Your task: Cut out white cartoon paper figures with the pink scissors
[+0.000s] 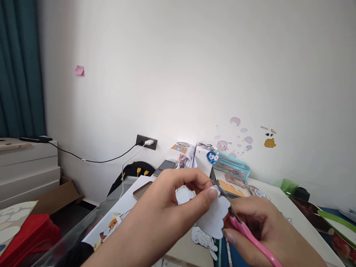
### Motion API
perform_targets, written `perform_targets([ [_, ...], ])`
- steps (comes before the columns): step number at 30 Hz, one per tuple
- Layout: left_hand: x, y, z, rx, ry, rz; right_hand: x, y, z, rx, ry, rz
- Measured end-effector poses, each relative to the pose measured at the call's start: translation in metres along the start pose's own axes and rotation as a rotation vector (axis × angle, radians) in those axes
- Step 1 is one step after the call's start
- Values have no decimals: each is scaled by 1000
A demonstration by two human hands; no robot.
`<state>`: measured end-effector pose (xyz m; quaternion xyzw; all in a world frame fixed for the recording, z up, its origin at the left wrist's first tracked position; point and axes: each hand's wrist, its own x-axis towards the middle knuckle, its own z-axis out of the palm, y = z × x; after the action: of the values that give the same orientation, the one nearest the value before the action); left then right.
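Between thumb and fingers, my left hand [180, 204] pinches a white paper cutout [213, 218] with a wavy, scalloped edge. My right hand [258, 222] grips a pair of scissors with pink handles [247, 235]. The dark metal blades lie along the upper right edge of the paper, near my left fingertips. Below the hands, a line-drawn paper figure [204, 239] lies on the table. Another cutout with a drawn outline [184, 195] shows partly behind my left hand.
A phone [164, 168] and a clear turquoise pencil case [233, 167] are at the table's back, by the wall. A white charging cable [128, 160] hangs from the wall socket [147, 142]. On the right sit a green cup [288, 187] and a green-rimmed bowl [338, 222].
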<state>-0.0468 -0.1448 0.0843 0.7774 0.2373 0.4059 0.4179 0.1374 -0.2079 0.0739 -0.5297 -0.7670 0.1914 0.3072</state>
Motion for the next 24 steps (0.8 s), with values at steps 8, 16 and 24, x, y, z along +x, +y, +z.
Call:
perform_targets([
  [8, -1, 3, -1, -41, -58, -19, 0, 4, -2, -87, -18, -18],
  [16, -3, 0, -3, -8, -94, -76, -2, 2, -3, -148, -17, -36],
  [24, -3, 1, -4, -3, -102, -48, -1, 1, -5, -166, -15, -38],
])
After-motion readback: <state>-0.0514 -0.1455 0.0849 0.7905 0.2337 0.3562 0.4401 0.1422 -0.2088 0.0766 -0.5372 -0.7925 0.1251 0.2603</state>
